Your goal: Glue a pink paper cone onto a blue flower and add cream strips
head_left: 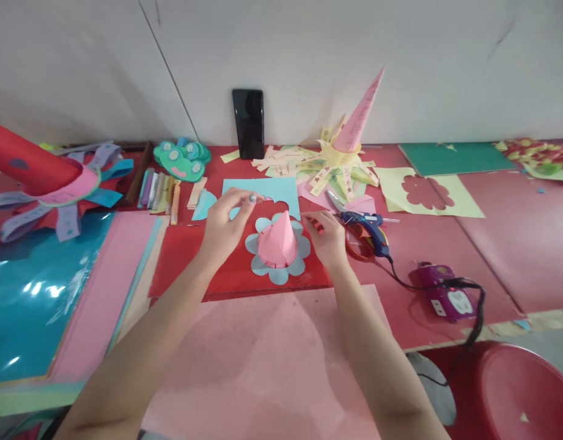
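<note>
A pink paper cone [281, 240] stands upright on a light-blue paper flower [279, 276], which lies on a red sheet [184, 253]. My left hand [225, 223] hovers to the cone's upper left, thumb and forefinger brought together; anything between them is too small to make out. To the cone's right is my right hand [326, 237], its fingers loosely bent and apart, with nothing visible in them. Neither hand touches the cone. Just beyond the right hand lie a blue glue gun [375, 232] and orange-handled scissors [359, 244].
A black phone [249, 124] leans on the wall. Behind stands a taller pink cone [360, 116] with yellow strips. At left are a red paper tube [29, 160] and crayons [155, 189]. A purple power box [446, 293] with a cord lies right, near a red stool [524, 391].
</note>
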Action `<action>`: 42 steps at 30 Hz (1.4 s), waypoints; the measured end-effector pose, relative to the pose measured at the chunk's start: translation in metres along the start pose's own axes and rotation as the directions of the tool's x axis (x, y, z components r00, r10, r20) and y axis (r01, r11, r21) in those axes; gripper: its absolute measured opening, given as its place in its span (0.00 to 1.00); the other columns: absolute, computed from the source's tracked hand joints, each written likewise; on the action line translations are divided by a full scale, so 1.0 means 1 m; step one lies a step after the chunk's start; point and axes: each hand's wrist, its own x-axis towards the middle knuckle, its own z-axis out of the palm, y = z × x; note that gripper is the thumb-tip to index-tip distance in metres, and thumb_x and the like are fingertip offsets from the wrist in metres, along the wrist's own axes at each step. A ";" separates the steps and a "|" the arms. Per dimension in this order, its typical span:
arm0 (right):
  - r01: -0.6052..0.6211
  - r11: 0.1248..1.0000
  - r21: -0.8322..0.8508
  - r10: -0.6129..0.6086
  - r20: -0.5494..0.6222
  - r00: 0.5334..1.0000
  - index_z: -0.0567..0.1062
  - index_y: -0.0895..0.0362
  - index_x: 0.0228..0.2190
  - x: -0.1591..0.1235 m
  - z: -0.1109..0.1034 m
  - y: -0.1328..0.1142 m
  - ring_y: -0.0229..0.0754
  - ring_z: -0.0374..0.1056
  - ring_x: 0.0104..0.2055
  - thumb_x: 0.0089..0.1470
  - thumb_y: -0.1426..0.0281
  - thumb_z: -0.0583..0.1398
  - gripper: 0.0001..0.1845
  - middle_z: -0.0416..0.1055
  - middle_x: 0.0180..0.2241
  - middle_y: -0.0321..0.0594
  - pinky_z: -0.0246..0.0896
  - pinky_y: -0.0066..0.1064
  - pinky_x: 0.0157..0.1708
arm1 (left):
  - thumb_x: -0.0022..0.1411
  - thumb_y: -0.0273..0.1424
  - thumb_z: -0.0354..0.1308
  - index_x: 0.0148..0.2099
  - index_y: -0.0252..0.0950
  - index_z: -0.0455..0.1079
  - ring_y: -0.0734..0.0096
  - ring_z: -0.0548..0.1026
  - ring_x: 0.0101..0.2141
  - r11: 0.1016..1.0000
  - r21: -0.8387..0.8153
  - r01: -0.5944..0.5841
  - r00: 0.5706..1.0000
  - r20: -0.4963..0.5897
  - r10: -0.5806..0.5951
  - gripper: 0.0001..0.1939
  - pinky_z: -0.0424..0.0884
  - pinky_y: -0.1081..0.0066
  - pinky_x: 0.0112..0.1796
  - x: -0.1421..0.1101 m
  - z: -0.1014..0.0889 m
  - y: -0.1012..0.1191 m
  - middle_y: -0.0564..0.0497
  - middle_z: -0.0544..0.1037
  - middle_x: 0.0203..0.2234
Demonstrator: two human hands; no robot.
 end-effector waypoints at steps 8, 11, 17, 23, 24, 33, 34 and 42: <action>0.140 0.988 -0.068 -0.124 0.200 0.972 0.75 0.53 0.37 -0.004 -0.004 -0.015 0.42 0.69 0.41 0.57 0.75 0.50 0.15 0.73 0.37 0.42 0.65 0.35 0.41 | 0.62 0.36 0.52 0.38 0.39 0.73 0.71 0.74 0.34 0.995 0.058 0.086 0.928 0.359 -0.101 0.10 0.70 0.71 0.37 -0.003 0.017 -0.043 0.51 0.77 0.35; 0.151 0.986 -0.069 -0.130 0.243 0.961 0.75 0.52 0.39 -0.009 -0.002 -0.015 0.43 0.69 0.43 0.58 0.74 0.50 0.15 0.73 0.39 0.43 0.65 0.38 0.43 | 0.62 0.37 0.52 0.39 0.41 0.72 0.70 0.74 0.36 0.995 0.056 0.083 0.900 0.424 -0.099 0.09 0.70 0.70 0.38 -0.003 0.019 -0.047 0.52 0.77 0.36; 0.121 0.991 -0.049 -0.105 0.249 0.963 0.74 0.51 0.42 -0.019 0.005 -0.007 0.42 0.68 0.43 0.57 0.76 0.50 0.16 0.72 0.40 0.42 0.66 0.36 0.43 | 0.63 0.37 0.51 0.39 0.41 0.71 0.70 0.73 0.34 0.992 0.051 0.119 0.893 0.430 -0.129 0.09 0.70 0.70 0.35 -0.009 0.020 -0.056 0.51 0.75 0.35; 0.178 0.965 -0.194 -0.111 0.313 0.943 0.71 0.49 0.49 -0.019 0.003 -0.006 0.44 0.65 0.41 0.55 0.79 0.51 0.23 0.70 0.41 0.42 0.65 0.38 0.40 | 0.65 0.39 0.49 0.40 0.42 0.71 0.69 0.72 0.38 0.977 0.095 0.190 0.857 0.470 -0.212 0.11 0.68 0.69 0.40 -0.011 0.018 -0.057 0.53 0.74 0.37; 0.178 0.963 -0.201 -0.106 0.325 0.940 0.70 0.48 0.51 -0.020 0.003 -0.006 0.43 0.64 0.41 0.55 0.80 0.50 0.25 0.69 0.41 0.42 0.65 0.37 0.40 | 0.66 0.39 0.49 0.40 0.42 0.71 0.69 0.71 0.39 0.972 0.101 0.212 0.846 0.479 -0.234 0.12 0.68 0.70 0.40 -0.010 0.017 -0.056 0.53 0.74 0.37; 0.205 0.946 -0.251 -0.104 0.365 0.925 0.67 0.41 0.53 -0.019 0.005 -0.002 0.41 0.62 0.40 0.56 0.81 0.50 0.29 0.66 0.41 0.40 0.65 0.33 0.38 | 0.65 0.37 0.50 0.41 0.41 0.70 0.74 0.70 0.37 0.942 0.155 0.297 0.805 0.491 -0.334 0.09 0.67 0.73 0.39 -0.008 0.018 -0.055 0.56 0.73 0.38; 0.209 0.942 -0.262 -0.102 0.371 0.923 0.67 0.41 0.53 -0.017 0.005 -0.003 0.41 0.62 0.40 0.56 0.80 0.51 0.29 0.66 0.41 0.40 0.65 0.33 0.37 | 0.65 0.37 0.50 0.41 0.41 0.69 0.74 0.70 0.37 0.942 0.156 0.297 0.806 0.489 -0.335 0.09 0.67 0.74 0.38 -0.008 0.019 -0.055 0.56 0.73 0.38; 0.261 0.915 -0.308 -0.125 0.398 0.909 0.69 0.45 0.52 -0.010 0.011 -0.005 0.39 0.59 0.36 0.55 0.79 0.53 0.26 0.64 0.38 0.40 0.64 0.32 0.36 | 0.66 0.37 0.50 0.39 0.42 0.69 0.75 0.71 0.37 0.939 0.159 0.306 0.801 0.491 -0.344 0.08 0.66 0.74 0.38 -0.008 0.019 -0.055 0.57 0.72 0.37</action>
